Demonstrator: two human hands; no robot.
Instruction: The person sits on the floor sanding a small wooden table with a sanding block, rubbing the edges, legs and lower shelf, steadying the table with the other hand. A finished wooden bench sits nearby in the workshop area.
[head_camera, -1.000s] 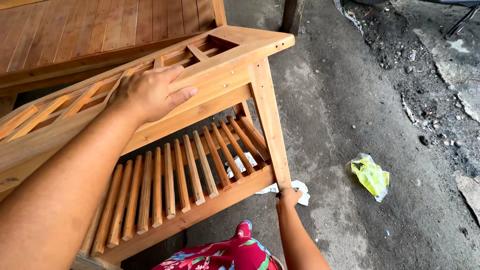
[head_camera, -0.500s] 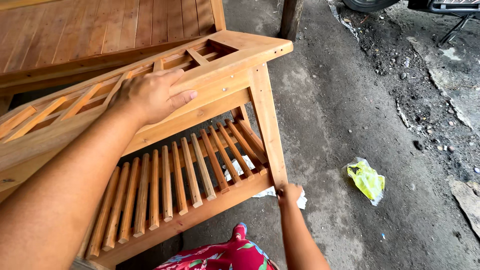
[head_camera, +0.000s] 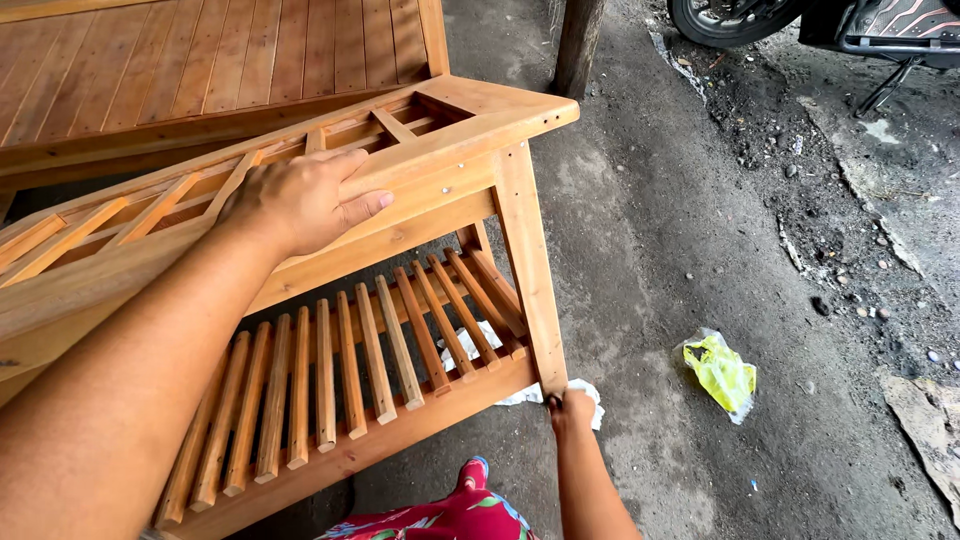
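Ok so the left hand (head_camera: 300, 200) is laid flat, fingers spread and open, palm down on the top rail of the orange-brown varnished wooden slatted bench frame (head_camera: 430, 190), which is tipped on its side on the grey concrete floor (head_camera: 650, 250). Not gripping anything, just pressing/resting on the wood.

The right hand (head_camera: 570, 408) is down low at the foot of the frame's front leg (head_camera: 530, 290), fingers curled shut around what looks like a crumpled white cloth or paper rag (head_camera: 585, 395), held right against the bottom of the leg where it meets the lower rail. Rest of the rag pokes out behind the slats.

Vs half a sec ago: basically same pose. Left hand hasn't budged from that rail. Right hand is at the same corner w/ the rag, maybe a touch closer to the leg, hard to say. The view has tilted up a bit tho, so there's more of the dark scooter tyre and stand (head_camera: 760, 20) at the top right edge now.

Other stuff: a crumpled yellow-green plastic bag (head_camera: 722, 372) lies on the floor to the right, well apart from the leg. A flat wooden plank panel (head_camera: 200, 60) lies behind the frame, a dark wooden post (head_camera: 578, 45) stands past its corner. Red floral fabric (head_camera: 460, 515) at the bottom edge, prob the person's clothing.
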